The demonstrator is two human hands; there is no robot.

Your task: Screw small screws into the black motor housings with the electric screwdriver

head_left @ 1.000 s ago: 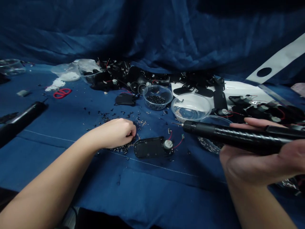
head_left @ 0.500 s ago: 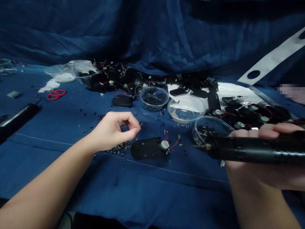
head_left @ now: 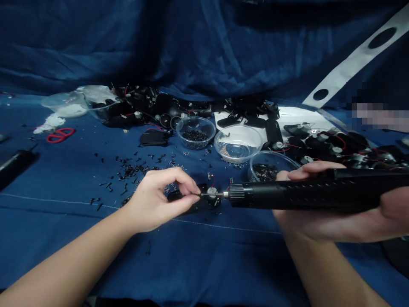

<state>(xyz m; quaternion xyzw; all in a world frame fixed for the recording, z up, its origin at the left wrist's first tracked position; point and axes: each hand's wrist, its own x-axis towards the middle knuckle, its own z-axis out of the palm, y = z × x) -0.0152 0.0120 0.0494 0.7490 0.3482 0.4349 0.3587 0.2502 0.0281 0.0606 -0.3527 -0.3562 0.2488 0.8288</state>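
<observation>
My right hand (head_left: 306,226) is wrapped round a black electric screwdriver (head_left: 306,189), held level with its bit pointing left. The thumb and forefinger of my left hand (head_left: 169,196) pinch a tiny dark piece, apparently a screw (head_left: 200,195), right at the tip of the bit. Behind and below the fingers lies a black plastic part (head_left: 201,207), partly hidden by my left hand. At its right end sits a small round white-capped motor (head_left: 211,192) with a red wire. Loose black screws (head_left: 131,170) are scattered beyond my left hand.
Clear bowls of screws stand behind the hands: one with black screws (head_left: 194,135), one with small silver ones (head_left: 238,149), and a third bowl (head_left: 271,164). Red scissors (head_left: 60,135) and another black driver (head_left: 19,164) lie left. Black parts with wires (head_left: 338,147) are heaped right.
The screwdriver has moved left, and its bit tip now meets my left fingertips. My left hand has shifted slightly right and down, over the black part. The view has turned a little.
</observation>
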